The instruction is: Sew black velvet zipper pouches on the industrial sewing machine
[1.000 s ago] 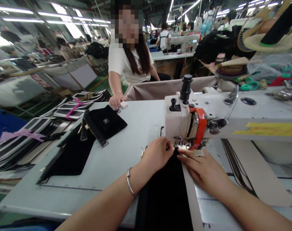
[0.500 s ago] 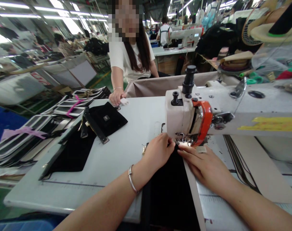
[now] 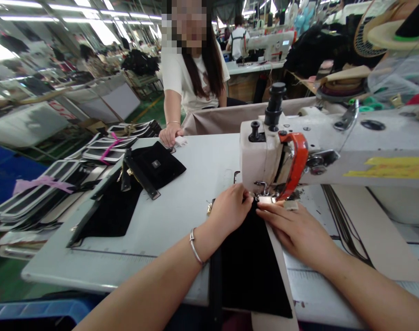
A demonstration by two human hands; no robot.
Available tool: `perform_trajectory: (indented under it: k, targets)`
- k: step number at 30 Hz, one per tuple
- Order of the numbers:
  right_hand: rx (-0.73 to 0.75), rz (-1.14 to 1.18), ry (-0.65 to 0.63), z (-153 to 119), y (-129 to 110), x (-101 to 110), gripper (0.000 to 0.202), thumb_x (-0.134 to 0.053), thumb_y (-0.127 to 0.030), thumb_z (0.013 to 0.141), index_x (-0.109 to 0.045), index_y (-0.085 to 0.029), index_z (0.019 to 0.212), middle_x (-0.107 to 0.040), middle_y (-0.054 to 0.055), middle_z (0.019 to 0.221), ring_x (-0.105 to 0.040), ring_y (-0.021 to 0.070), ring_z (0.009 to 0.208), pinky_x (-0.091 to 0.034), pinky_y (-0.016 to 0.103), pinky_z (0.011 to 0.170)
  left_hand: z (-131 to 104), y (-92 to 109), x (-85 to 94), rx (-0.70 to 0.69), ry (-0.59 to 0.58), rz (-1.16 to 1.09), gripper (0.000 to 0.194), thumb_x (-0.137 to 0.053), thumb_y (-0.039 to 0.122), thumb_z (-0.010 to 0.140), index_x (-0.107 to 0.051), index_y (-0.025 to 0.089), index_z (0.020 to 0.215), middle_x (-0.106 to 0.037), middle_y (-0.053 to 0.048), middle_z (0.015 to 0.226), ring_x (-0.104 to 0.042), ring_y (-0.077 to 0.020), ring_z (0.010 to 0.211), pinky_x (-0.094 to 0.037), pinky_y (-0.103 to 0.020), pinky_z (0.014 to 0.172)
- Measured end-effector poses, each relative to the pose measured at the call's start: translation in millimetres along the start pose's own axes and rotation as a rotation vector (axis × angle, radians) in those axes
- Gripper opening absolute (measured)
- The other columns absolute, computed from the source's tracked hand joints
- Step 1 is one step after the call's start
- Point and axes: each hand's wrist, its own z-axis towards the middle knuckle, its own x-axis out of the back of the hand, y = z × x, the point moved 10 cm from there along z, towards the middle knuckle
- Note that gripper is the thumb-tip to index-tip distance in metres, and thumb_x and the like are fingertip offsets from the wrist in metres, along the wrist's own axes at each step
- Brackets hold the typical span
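A black fabric panel (image 3: 252, 271) runs from the sewing machine's (image 3: 261, 154) needle area toward me, over a beige strip (image 3: 276, 243) that shows along its right edge. My left hand (image 3: 232, 209), with a silver bangle at the wrist, is closed in a pinch at the panel's top edge, just left of the presser foot. The fingertips partly hide what they grip. My right hand (image 3: 299, 232) lies flat with fingers stretched out, pressing on the work just right of the foot. A small gold metal fitting (image 3: 209, 209) pokes out beside my left hand.
More black pieces with zippers (image 3: 157, 165) lie on the table's left. Bundles of black and white panels (image 3: 47, 188) are stacked beyond. Across the table a co-worker's hand (image 3: 169, 135) rests on the edge. Beige panels (image 3: 378, 230) lie under the machine arm.
The view has shifted slightly, so the panel's near end now shows. Both hands keep their places by the presser foot, and the co-worker's hand stays at the table edge.
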Motion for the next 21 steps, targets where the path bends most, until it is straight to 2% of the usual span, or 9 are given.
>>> perform_trajectory:
  k: [3,5,7,9,12,14,17,21]
  targets:
    - [-0.006,0.007,-0.003,-0.4,1.5,-1.2,0.044,-0.046,-0.012,0.099,-0.056,-0.023,0.14,-0.059,0.005,0.146,-0.059,0.0251,0.124,-0.049,0.047,0.097,-2.3,3.3,1.3,-0.059,-0.025,0.013,0.01,-0.057,0.023,0.097,-0.064,0.018,0.095,-0.072,-0.006,0.096,-0.07,-0.0232,0.088,-0.055,-0.033,0.081]
    - [0.0,0.014,-0.008,-0.8,1.7,-2.5,0.045,-0.048,-0.012,0.098,-0.055,-0.023,0.142,-0.059,0.007,0.146,-0.06,0.0253,0.123,-0.05,0.048,0.097,-13.7,10.4,6.6,-0.159,0.001,0.072,0.013,-0.059,0.023,0.098,-0.065,0.017,0.107,-0.07,-0.009,0.109,-0.067,-0.0255,0.103,-0.055,-0.039,0.094]
    - [0.014,0.013,-0.008,-1.2,0.8,-3.1,0.047,-0.05,-0.011,0.097,-0.056,-0.023,0.142,-0.06,0.009,0.144,-0.061,0.0252,0.12,-0.052,0.048,0.094,-35.7,22.1,10.2,-0.315,0.029,0.148,0.022,-0.059,0.022,0.099,-0.062,0.017,0.12,-0.064,-0.011,0.128,-0.06,-0.0279,0.123,-0.049,-0.045,0.109]
    - [0.033,0.004,0.001,-1.8,-1.2,-2.4,0.047,-0.051,-0.01,0.095,-0.058,-0.023,0.14,-0.062,0.009,0.142,-0.063,0.0253,0.118,-0.053,0.047,0.091,-63.9,33.4,7.3,-0.484,0.006,0.202,0.03,-0.053,0.02,0.102,-0.058,0.018,0.131,-0.057,-0.012,0.141,-0.05,-0.0278,0.137,-0.04,-0.049,0.119]
    - [0.062,0.009,0.028,-3.0,-5.5,0.7,0.047,-0.05,-0.008,0.094,-0.061,-0.023,0.137,-0.065,0.009,0.138,-0.063,0.0256,0.118,-0.054,0.048,0.092,-91.6,38.0,0.6,-0.592,-0.09,0.207,0.037,-0.044,0.017,0.105,-0.052,0.019,0.141,-0.053,-0.01,0.15,-0.041,-0.0253,0.147,-0.036,-0.049,0.124]
    - [0.068,0.035,0.039,-3.6,-7.1,2.6,0.047,-0.05,-0.007,0.093,-0.061,-0.023,0.136,-0.065,0.009,0.137,-0.062,0.0254,0.12,-0.053,0.048,0.096,-89.2,33.8,1.0,-0.546,-0.115,0.182,0.036,-0.044,0.019,0.105,-0.053,0.019,0.14,-0.05,-0.01,0.153,-0.038,-0.0251,0.149,-0.039,-0.047,0.123]
    - [0.051,0.066,0.029,-3.7,-6.3,2.9,0.045,-0.052,-0.009,0.093,-0.062,-0.022,0.135,-0.065,0.009,0.137,-0.061,0.0251,0.121,-0.053,0.047,0.099,-68.9,29.9,3.7,-0.482,-0.075,0.143,0.034,-0.047,0.023,0.105,-0.055,0.017,0.138,-0.051,-0.011,0.152,-0.04,-0.0254,0.148,-0.037,-0.048,0.124]
    - [0.033,0.074,0.033,-3.2,-5.7,4.8,0.04,-0.051,-0.011,0.095,-0.062,-0.02,0.133,-0.066,0.009,0.135,-0.061,0.0251,0.12,-0.053,0.046,0.098,-51.7,32.1,-1.0,-0.502,-0.051,0.096,0.032,-0.047,0.022,0.105,-0.056,0.014,0.135,-0.058,-0.012,0.144,-0.047,-0.0225,0.142,-0.039,-0.043,0.123]
